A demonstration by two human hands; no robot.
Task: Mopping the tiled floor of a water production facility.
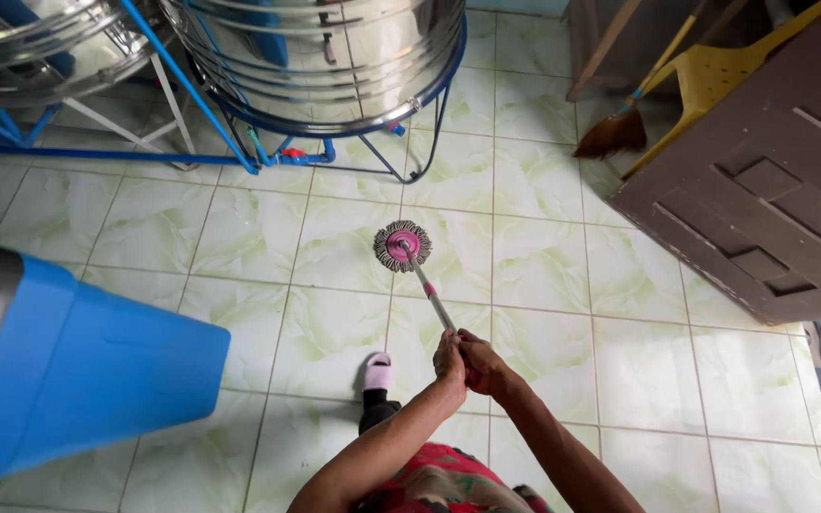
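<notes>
A spin mop (pixel 403 245) with a round grey string head and pink hub rests on the pale green tiled floor (pixel 544 285) ahead of me. Its metal handle (pixel 434 302) slants back toward me. My left hand (pixel 448 359) and my right hand (pixel 483 367) both grip the near end of the handle, side by side. My foot in a pink slipper (pixel 378 372) stands just left of my hands.
Two large steel tanks (pixel 334 57) on blue frames stand at the far left. A big blue container (pixel 78 370) lies at near left. A brown door (pixel 762 180) stands open on the right, with a broom (pixel 620 128) and yellow dustpan (pixel 715 76) behind it.
</notes>
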